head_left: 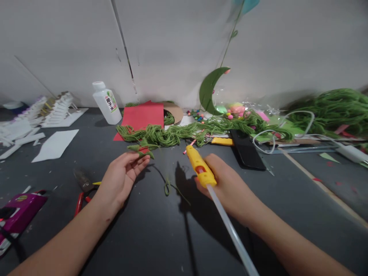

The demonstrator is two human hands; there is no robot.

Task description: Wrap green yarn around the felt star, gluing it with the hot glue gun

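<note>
My left hand pinches a small green and red craft piece that looks like a paper flower with leaves. A thin green string trails below it near the dark table. In my right hand is a yellow hot glue gun, fingers wrapped round its handle. A long clear glue stick sticks out of its back toward me. The gun's nozzle points forward, apart from the craft piece. Just beyond both hands lies a long bundle of green yarn.
Pliers and a purple device lie at left. Behind stand a white bottle, red paper and a hanging green crescent. A black phone, yellow cutter, white cable and yarn heap are at right.
</note>
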